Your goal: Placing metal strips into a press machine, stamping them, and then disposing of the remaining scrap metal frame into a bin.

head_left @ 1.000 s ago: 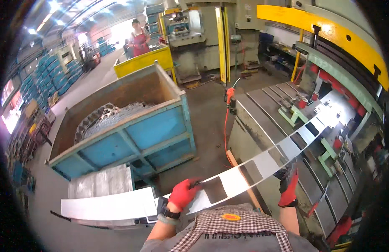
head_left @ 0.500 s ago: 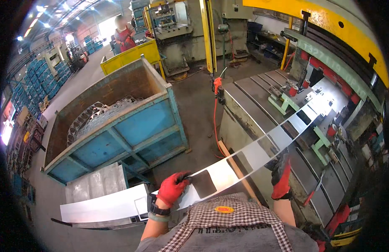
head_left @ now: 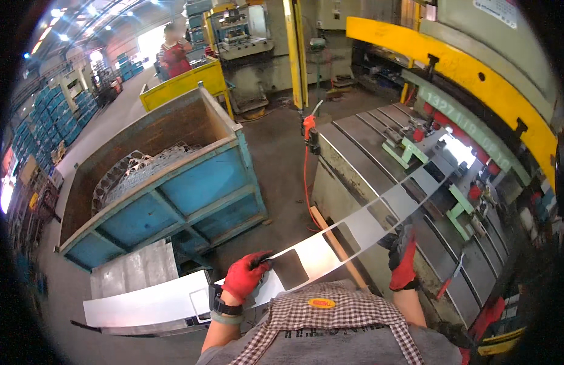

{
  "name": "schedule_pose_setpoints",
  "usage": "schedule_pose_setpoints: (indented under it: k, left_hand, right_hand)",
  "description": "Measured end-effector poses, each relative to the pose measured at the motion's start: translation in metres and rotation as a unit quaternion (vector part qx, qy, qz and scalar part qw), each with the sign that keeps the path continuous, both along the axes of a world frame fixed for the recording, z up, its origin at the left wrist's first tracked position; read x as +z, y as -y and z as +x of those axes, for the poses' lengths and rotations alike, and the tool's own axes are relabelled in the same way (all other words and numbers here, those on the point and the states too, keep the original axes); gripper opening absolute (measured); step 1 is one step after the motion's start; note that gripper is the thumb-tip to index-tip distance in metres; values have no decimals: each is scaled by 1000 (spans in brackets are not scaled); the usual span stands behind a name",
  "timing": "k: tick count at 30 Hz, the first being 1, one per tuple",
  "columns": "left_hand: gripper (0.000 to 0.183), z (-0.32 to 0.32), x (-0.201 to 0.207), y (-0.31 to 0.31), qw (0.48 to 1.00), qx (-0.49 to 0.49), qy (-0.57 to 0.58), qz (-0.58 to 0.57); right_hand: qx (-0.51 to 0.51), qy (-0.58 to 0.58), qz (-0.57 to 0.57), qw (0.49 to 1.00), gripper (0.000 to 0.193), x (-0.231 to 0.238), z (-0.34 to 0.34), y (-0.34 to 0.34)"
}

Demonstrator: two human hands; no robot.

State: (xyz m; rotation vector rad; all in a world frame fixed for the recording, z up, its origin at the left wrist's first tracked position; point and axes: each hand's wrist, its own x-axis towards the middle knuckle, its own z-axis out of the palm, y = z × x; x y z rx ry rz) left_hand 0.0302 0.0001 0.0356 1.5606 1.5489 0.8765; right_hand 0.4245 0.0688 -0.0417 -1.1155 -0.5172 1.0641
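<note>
A long thin metal strip (head_left: 315,248) with a row of rectangular cutouts runs from beside my lap up to the press tooling (head_left: 455,152) on the right. My left hand (head_left: 246,278), in a red glove with dark fingertips, is closed on the strip next to a cutout. Farther right, my right hand (head_left: 402,258), in a red and black glove, holds the strip's near edge, its fingers partly hidden. The strip's far end lies at the tooling, where glare hides detail. Left of my left hand lies a plain bright metal sheet (head_left: 142,307).
A blue scrap bin (head_left: 190,188) holds perforated metal offcuts (head_left: 145,173). The slotted press bed (head_left: 358,146) carries green clamps (head_left: 405,152), below a yellow beam (head_left: 446,52). A red air gun (head_left: 309,125) hangs on its hose. Another person (head_left: 174,55) stands behind a yellow bin (head_left: 187,84).
The press's upper part and yellow beam have come down toward the bed. My hands and the strip stay nearly in place. The other person has raised a hand.
</note>
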Motion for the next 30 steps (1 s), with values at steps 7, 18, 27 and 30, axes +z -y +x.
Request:
schedule_pose_setpoints:
  k: [7,18,27,30]
  left_hand:
    - [31,2,-9,-1,998,12,60,-13]
    - [27,-21,-102,-23,994,-20,78,-80]
    - [31,-10,-194,-58,978,-59,183,-77]
    - [31,7,-193,-68,973,-28,166,-158]
  right_hand:
    - [-58,95,-15,994,55,7,-6,-4]
    - [-51,250,11,967,54,-26,-19,-10]
    - [-101,352,-36,930,57,-62,-24,-19]
    - [-97,317,-76,940,53,-52,-12,-24]
